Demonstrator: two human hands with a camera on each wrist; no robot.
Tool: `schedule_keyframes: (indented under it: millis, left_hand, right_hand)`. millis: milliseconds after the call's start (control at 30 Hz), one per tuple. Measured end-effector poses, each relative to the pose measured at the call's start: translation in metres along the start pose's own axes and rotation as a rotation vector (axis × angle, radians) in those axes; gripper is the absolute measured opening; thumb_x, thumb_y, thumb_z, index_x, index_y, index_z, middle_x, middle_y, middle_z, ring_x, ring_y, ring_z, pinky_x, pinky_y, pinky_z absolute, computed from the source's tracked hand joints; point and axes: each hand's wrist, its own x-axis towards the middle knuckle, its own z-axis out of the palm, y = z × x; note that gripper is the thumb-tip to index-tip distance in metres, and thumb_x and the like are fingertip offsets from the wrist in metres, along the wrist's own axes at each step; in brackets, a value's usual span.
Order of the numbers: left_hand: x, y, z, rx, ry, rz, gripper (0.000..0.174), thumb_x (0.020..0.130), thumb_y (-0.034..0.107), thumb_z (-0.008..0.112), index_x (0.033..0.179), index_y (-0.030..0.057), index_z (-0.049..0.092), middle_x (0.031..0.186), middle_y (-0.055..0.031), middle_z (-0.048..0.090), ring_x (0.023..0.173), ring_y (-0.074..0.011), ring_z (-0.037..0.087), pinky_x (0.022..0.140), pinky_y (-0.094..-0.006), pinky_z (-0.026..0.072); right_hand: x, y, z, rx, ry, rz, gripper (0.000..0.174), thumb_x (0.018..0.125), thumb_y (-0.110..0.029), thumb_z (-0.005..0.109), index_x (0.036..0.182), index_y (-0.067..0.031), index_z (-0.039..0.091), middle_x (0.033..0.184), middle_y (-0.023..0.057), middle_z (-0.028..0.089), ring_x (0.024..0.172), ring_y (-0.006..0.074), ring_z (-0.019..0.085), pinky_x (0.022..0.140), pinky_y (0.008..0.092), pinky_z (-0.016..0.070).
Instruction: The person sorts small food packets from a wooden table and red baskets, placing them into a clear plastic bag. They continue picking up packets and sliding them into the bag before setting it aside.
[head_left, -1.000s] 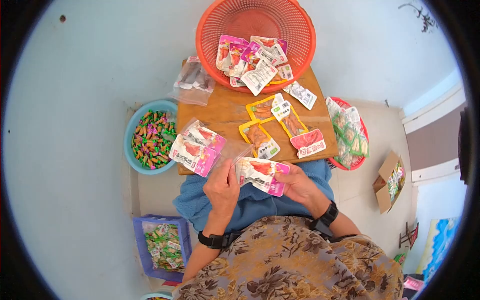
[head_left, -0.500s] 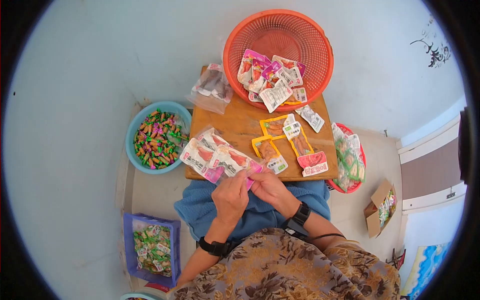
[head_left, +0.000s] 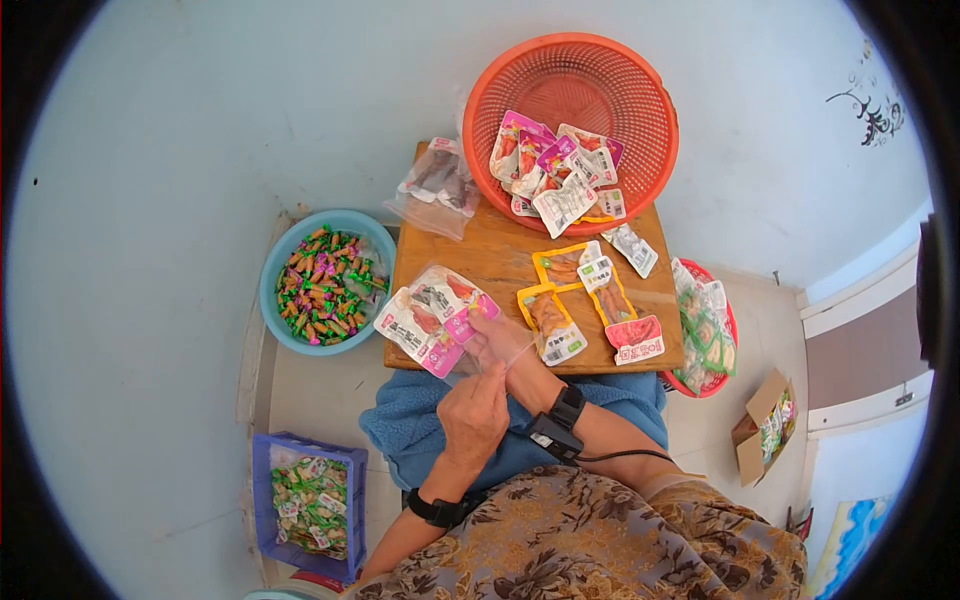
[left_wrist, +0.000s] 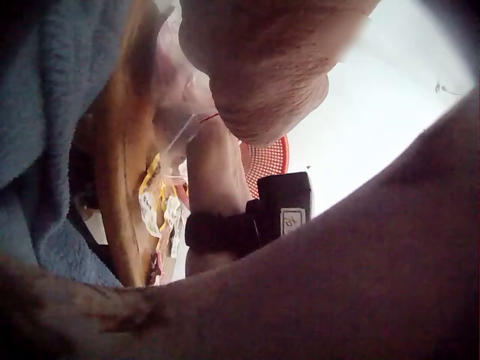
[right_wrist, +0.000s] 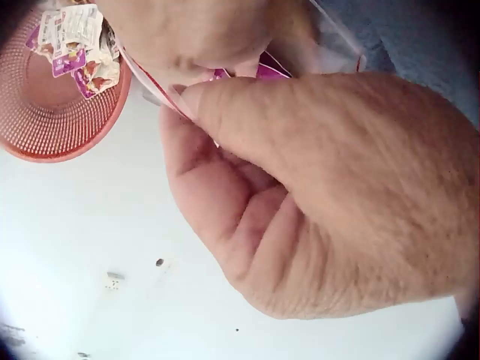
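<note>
A clear plastic bag (head_left: 462, 373) with white-and-pink snack packets (head_left: 415, 325) in it lies over the table's near left corner. My right hand (head_left: 500, 348) reaches through its mouth and pinches the purple end of the upper packet (head_left: 452, 297), thumb on top. Below it, my left hand (head_left: 475, 415) grips the bag's mouth. In the right wrist view the left hand (right_wrist: 300, 172) pinches the red-lined rim between thumb and curled forefinger, close in front of the right hand (right_wrist: 187, 30). The left wrist view shows the right forearm (left_wrist: 217, 169) behind the left hand (left_wrist: 255, 67).
Several yellow-edged packets (head_left: 552, 318) lie on the wooden table (head_left: 490, 240). Behind stands a red basket (head_left: 640, 90) holding packets. A filled bag (head_left: 440, 185) lies at the back left. Around the table are a blue basin (head_left: 275, 325), a purple crate (head_left: 262, 500) and a cardboard box (head_left: 748, 455).
My right hand has moved left into the bag's mouth with its packet, which now overlaps those inside. The left hand has shifted down and right along the bag. The head view has also shifted.
</note>
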Motion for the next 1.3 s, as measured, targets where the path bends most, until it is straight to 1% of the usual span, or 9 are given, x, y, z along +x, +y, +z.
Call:
schedule_keyframes:
  millis: [233, 433, 500, 600, 833, 933, 1033, 1100, 1300]
  left_hand:
    - [-0.005, -0.007, 0.003, -0.058, 0.012, -0.014, 0.019, 0.085, 0.001, 0.069, 0.103, 0.0002, 0.071, 0.081, -0.0172, 0.069, 0.071, -0.0320, 0.068, 0.063, -0.0374, 0.0542]
    - [-0.012, -0.011, 0.003, -0.066, -0.099, 0.038, 0.025, 0.089, 0.007, 0.068, 0.113, -0.0004, 0.069, 0.082, -0.0175, 0.070, 0.068, -0.0284, 0.068, 0.063, -0.0351, 0.0538]
    - [-0.019, -0.006, -0.006, -0.054, -0.216, -0.167, 0.026, 0.093, 0.010, 0.066, 0.117, -0.0004, 0.065, 0.076, -0.0135, 0.066, 0.062, -0.0226, 0.062, 0.059, -0.0327, 0.0508]
    - [-0.034, -0.015, -0.008, -0.152, -0.124, -0.191, 0.024, 0.096, 0.012, 0.063, 0.116, -0.0004, 0.063, 0.072, -0.0099, 0.062, 0.058, -0.0175, 0.056, 0.056, -0.0316, 0.0477]
    - [-0.056, -0.034, -0.028, 0.016, -0.167, -0.202, 0.019, 0.096, 0.011, 0.063, 0.111, -0.0002, 0.061, 0.071, -0.0095, 0.062, 0.057, -0.0157, 0.056, 0.055, -0.0305, 0.0475]
    - [-0.060, -0.023, -0.031, 0.101, -0.332, -0.275, 0.019, 0.091, 0.008, 0.067, 0.108, 0.0019, 0.063, 0.089, -0.0150, 0.066, 0.073, -0.0272, 0.065, 0.065, -0.0365, 0.0532]
    - [-0.056, -0.019, -0.021, 0.321, -0.219, 0.110, 0.033, 0.087, 0.004, 0.068, 0.120, 0.0016, 0.062, 0.117, -0.0214, 0.061, 0.103, -0.0352, 0.064, 0.082, -0.0429, 0.0535]
    - [-0.046, -0.016, -0.017, 0.419, -0.289, 0.260, 0.062, 0.080, 0.003, 0.073, 0.137, 0.0019, 0.050, 0.146, -0.0278, 0.040, 0.131, -0.0473, 0.043, 0.106, -0.0529, 0.0406]
    - [-0.033, -0.024, 0.007, 0.512, -0.312, 0.329, 0.076, 0.079, 0.004, 0.072, 0.148, 0.0056, 0.040, 0.154, -0.0294, 0.029, 0.139, -0.0510, 0.032, 0.112, -0.0562, 0.0335]
  right_hand:
    - [-0.020, -0.016, 0.030, -0.207, 0.062, -0.057, 0.025, 0.099, -0.017, 0.060, 0.120, -0.0027, 0.060, 0.107, 0.0062, 0.066, 0.088, 0.0167, 0.067, 0.077, 0.0355, 0.0617]
    - [-0.012, -0.007, 0.018, -0.329, 0.240, -0.102, 0.021, 0.100, -0.023, 0.060, 0.109, -0.0044, 0.063, 0.071, -0.0007, 0.062, 0.057, 0.0122, 0.060, 0.053, 0.0259, 0.0537]
    - [0.000, 0.007, 0.001, -0.424, 0.126, -0.271, 0.023, 0.101, -0.028, 0.058, 0.098, -0.0059, 0.063, 0.064, -0.0007, 0.058, 0.052, 0.0119, 0.057, 0.046, 0.0247, 0.0487]
    - [-0.001, 0.009, -0.002, -0.106, 0.089, -0.137, 0.029, 0.101, -0.030, 0.057, 0.087, -0.0058, 0.061, 0.065, 0.0025, 0.059, 0.052, 0.0131, 0.057, 0.045, 0.0248, 0.0474]
    - [-0.049, -0.007, -0.041, -0.133, -0.001, -0.190, 0.020, 0.100, -0.020, 0.058, 0.099, -0.0008, 0.064, 0.075, 0.0080, 0.064, 0.060, 0.0156, 0.063, 0.049, 0.0288, 0.0520]
    - [-0.084, -0.041, -0.055, -0.450, 0.015, -0.138, 0.018, 0.098, -0.014, 0.059, 0.105, 0.0022, 0.064, 0.081, 0.0093, 0.067, 0.067, 0.0148, 0.066, 0.053, 0.0297, 0.0545]
    - [-0.097, -0.063, -0.071, -0.763, 0.211, -0.323, 0.015, 0.095, -0.007, 0.060, 0.107, 0.0012, 0.065, 0.084, 0.0109, 0.067, 0.073, 0.0187, 0.068, 0.061, 0.0326, 0.0561]
    - [-0.089, -0.068, -0.086, -1.195, 0.244, -1.056, 0.020, 0.091, -0.003, 0.061, 0.111, -0.0034, 0.065, 0.086, 0.0126, 0.066, 0.077, 0.0252, 0.067, 0.067, 0.0355, 0.0554]
    - [-0.069, -0.075, -0.092, -1.592, 0.093, -1.218, 0.039, 0.079, -0.001, 0.065, 0.117, -0.0083, 0.063, 0.114, 0.0118, 0.061, 0.107, 0.0309, 0.059, 0.088, 0.0410, 0.0508]
